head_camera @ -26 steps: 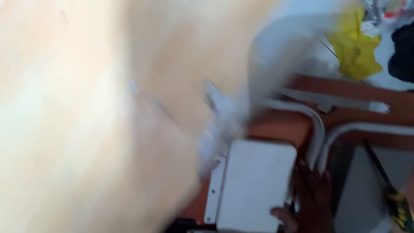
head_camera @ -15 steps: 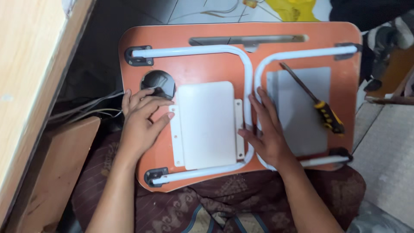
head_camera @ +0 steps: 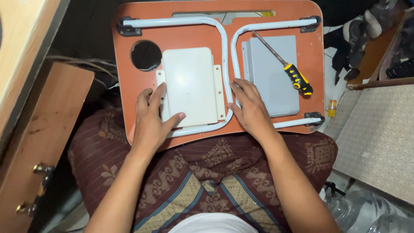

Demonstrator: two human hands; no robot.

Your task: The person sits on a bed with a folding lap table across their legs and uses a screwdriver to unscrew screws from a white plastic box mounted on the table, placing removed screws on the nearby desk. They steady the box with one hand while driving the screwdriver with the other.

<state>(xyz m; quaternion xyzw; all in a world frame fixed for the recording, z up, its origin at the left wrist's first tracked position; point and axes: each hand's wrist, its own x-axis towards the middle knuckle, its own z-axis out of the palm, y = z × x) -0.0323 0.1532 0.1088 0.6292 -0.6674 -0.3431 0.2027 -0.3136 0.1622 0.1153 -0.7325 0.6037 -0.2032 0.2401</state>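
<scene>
Orange lap tray lies upside down on the lap; since half a second ago it has slid closer. Left hand presses flat on the white plate at its centre, right hand spread open beside it, screwdriver further right

Under my left grip lies a cream-white plastic panel, plain and unpatterned, on an orange-brown board. Between my left grip and my right grip bends a white metal tube. Just beyond my right grip sits a pale grey panel, and on it a screwdriver with a yellow-and-black striped handle. Below both grips my lap cloth is maroon, with fine stripes and tan scroll motifs.
</scene>
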